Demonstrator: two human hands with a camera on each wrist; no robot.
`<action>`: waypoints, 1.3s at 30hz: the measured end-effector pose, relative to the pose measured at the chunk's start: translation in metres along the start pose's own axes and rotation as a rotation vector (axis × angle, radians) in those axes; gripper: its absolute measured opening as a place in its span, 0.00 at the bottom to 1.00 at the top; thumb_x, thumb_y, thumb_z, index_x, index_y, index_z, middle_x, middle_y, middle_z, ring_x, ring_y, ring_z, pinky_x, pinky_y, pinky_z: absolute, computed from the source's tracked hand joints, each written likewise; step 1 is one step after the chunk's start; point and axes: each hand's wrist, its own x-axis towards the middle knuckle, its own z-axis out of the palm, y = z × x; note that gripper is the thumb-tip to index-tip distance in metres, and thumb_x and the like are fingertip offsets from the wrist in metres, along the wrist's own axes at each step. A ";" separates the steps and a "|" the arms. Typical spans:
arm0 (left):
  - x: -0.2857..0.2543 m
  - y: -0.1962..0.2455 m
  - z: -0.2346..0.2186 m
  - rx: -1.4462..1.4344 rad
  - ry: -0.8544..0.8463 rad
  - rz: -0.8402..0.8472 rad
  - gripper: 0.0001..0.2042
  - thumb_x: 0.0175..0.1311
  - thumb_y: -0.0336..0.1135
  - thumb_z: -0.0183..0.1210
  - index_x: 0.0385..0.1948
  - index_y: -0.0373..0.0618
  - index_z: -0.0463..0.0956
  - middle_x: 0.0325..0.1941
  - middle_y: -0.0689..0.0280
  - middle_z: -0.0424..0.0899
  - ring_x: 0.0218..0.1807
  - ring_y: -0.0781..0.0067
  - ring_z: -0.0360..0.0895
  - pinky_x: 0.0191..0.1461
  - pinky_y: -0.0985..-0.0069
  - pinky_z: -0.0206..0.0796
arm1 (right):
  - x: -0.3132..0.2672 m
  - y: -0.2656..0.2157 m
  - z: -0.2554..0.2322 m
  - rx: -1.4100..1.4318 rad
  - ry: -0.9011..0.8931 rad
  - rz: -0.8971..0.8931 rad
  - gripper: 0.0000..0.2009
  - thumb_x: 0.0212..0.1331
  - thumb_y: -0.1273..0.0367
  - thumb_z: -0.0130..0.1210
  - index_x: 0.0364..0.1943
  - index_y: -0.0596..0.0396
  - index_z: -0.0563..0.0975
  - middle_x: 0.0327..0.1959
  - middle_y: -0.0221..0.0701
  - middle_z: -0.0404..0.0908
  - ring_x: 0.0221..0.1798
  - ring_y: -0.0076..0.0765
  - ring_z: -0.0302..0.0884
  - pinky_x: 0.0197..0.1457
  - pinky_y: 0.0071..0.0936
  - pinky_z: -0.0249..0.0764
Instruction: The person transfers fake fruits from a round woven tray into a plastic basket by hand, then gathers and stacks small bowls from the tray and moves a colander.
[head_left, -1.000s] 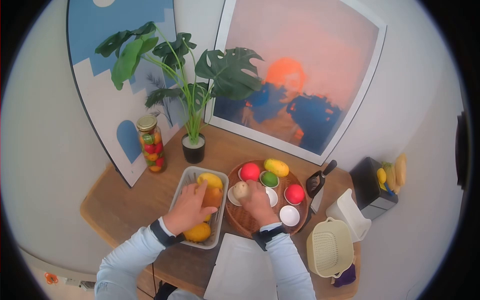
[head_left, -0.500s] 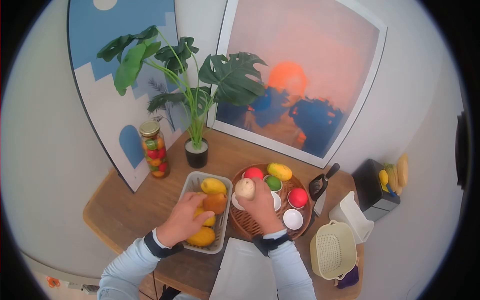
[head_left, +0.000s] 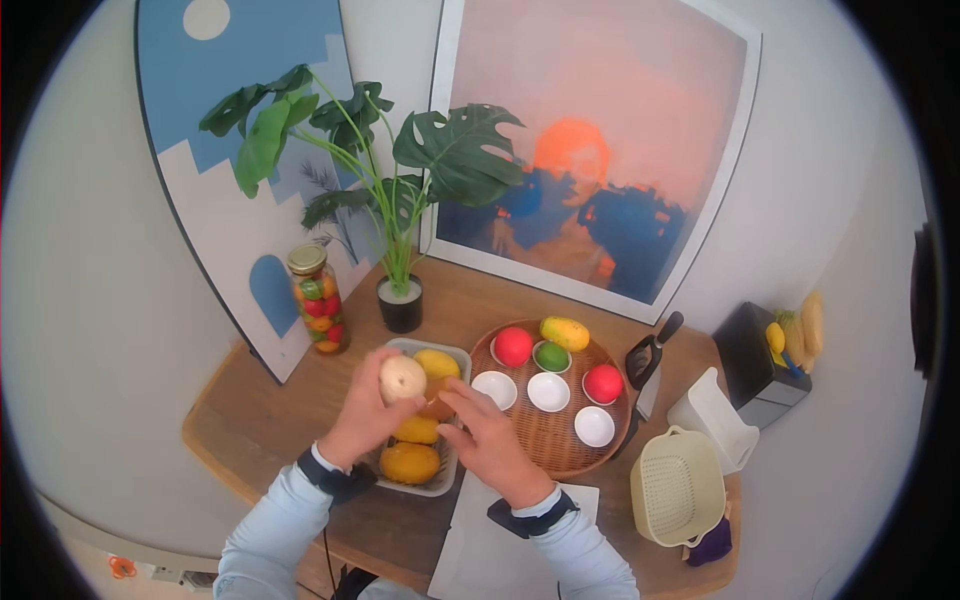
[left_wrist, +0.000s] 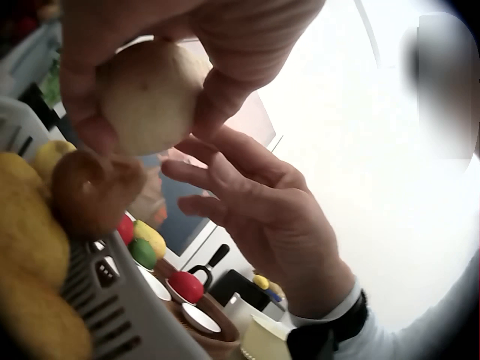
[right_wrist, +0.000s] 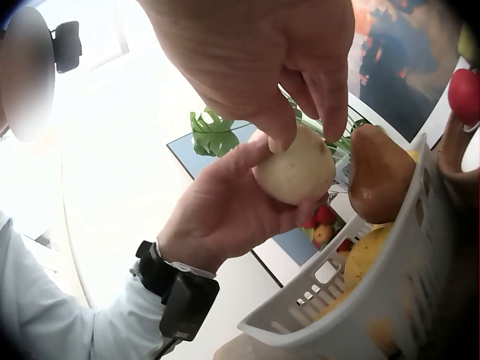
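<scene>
Head view, and we've got the brown pear (right_wrist: 381, 180) half-hidden behind the right hand (head_left: 490, 440), the white board (head_left: 480, 530) partly blocked by a sleeve (head_left: 585, 550)! Left wrist: the left hand (left_wrist: 232, 34) covers some of our pale round fruit (left_wrist: 150, 101), itself cropped up top.

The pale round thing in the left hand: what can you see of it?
The pale round thing is cream-coloured and looks smooth, with small darker marks; what it is made of, I can't tell. The left hand grips it, held up near the grey basket. The right hand is close by.
</scene>
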 end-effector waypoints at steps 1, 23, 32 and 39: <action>0.006 -0.007 -0.004 0.109 0.071 0.020 0.34 0.53 0.33 0.70 0.63 0.43 0.64 0.56 0.52 0.72 0.59 0.56 0.71 0.63 0.67 0.64 | -0.004 0.003 -0.001 0.004 0.004 0.000 0.23 0.55 0.75 0.63 0.57 0.61 0.74 0.61 0.49 0.75 0.58 0.57 0.75 0.60 0.41 0.74; 0.027 0.013 -0.015 0.573 0.082 0.213 0.25 0.54 0.35 0.69 0.54 0.37 0.74 0.52 0.47 0.76 0.56 0.42 0.71 0.61 0.58 0.66 | 0.013 0.139 -0.044 -0.479 -0.015 0.254 0.15 0.48 0.73 0.63 0.43 0.61 0.78 0.44 0.46 0.80 0.50 0.56 0.77 0.51 0.46 0.76; 0.019 0.039 0.016 0.390 -0.095 0.351 0.20 0.55 0.35 0.69 0.47 0.36 0.76 0.51 0.48 0.78 0.55 0.44 0.73 0.61 0.58 0.66 | 0.066 0.197 -0.021 -0.869 -0.111 0.285 0.37 0.42 0.53 0.71 0.59 0.52 0.71 0.50 0.38 0.79 0.57 0.48 0.75 0.61 0.53 0.63; 0.015 0.029 0.011 0.370 -0.098 0.316 0.20 0.55 0.34 0.69 0.48 0.35 0.76 0.49 0.50 0.79 0.51 0.43 0.75 0.57 0.59 0.69 | 0.075 0.200 -0.014 -0.821 -0.114 0.270 0.36 0.40 0.54 0.70 0.57 0.53 0.71 0.49 0.44 0.78 0.57 0.51 0.74 0.62 0.52 0.62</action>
